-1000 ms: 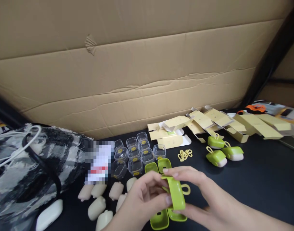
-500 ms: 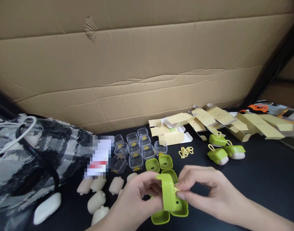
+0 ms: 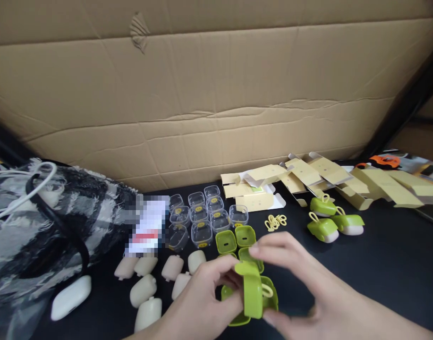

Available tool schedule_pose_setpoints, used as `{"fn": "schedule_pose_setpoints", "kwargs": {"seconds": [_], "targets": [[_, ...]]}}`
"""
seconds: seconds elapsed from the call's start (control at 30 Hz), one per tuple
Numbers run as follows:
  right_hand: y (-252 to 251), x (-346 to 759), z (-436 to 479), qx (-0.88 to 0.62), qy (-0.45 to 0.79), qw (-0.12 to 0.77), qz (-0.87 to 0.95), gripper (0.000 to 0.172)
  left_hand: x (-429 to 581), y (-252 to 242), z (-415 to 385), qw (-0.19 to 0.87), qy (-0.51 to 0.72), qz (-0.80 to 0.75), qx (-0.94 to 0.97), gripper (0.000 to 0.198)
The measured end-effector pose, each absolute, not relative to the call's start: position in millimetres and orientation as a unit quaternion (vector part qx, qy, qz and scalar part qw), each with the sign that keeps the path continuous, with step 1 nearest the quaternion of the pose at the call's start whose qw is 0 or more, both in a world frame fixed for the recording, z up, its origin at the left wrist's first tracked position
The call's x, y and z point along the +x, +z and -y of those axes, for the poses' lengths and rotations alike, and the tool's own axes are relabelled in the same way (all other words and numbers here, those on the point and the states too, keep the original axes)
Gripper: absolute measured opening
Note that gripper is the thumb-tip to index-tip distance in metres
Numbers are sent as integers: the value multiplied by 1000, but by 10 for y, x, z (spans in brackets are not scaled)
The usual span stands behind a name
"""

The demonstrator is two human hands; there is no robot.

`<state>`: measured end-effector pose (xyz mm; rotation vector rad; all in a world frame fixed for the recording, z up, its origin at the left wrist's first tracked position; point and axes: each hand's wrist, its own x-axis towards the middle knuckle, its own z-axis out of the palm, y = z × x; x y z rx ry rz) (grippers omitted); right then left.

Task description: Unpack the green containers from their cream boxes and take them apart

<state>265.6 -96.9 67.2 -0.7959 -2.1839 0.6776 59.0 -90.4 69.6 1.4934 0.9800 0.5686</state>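
Note:
My left hand (image 3: 209,295) grips a green plastic cover (image 3: 252,295) from its left side. A cream loop (image 3: 267,290) sticks out of the cover's right face. My right hand (image 3: 304,278) is spread around the right side of the cover, thumb low and fingers raised, with the loop between them and not pinched. Beneath and behind the hands stand several green square cups (image 3: 226,241), partly hidden. Clear cups (image 3: 201,233) with yellow stickers stand behind them. A small pile of cream loops (image 3: 275,222) lies to the right of these.
Three green-and-white pieces with loops (image 3: 351,224) sit at the right. Cream rounded bodies (image 3: 143,291) and a white case (image 3: 71,298) lie at the left. Unfolded cartons (image 3: 326,170) line the back before a cardboard wall (image 3: 202,85). Patterned cloth and cables (image 3: 42,203) are far left.
My right fingers have let go of the cream loop and spread apart. The loop now stands out visibly from the cover. The view has shifted slightly.

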Motion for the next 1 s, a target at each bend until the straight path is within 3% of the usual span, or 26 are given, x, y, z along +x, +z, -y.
{"fn": "schedule_pose_setpoints", "kwargs": {"seconds": [0.07,0.13,0.23,0.37,0.5,0.73,0.87,1.0], "targets": [[692,2638,1001,-272,173,305,896,67,590,682,922,572,241,-418,663,20],[702,2613,1023,-256,101,287,917,50,584,688,941,548,250,-417,681,16],[715,2631,1003,-268,69,321,906,32,558,739,945,514,275,-418,697,7],[731,2818,862,-350,90,328,873,27,486,854,879,466,322,-424,707,4],[658,2982,698,-449,145,249,846,23,427,922,817,458,323,-419,715,7],[472,2995,570,-455,118,192,861,17,452,893,808,460,289,-429,722,6],[554,2921,653,-434,130,257,854,11,463,878,811,447,274,-439,730,6],[658,2716,868,-355,256,310,844,9,472,822,833,434,243,-438,749,8]]}}
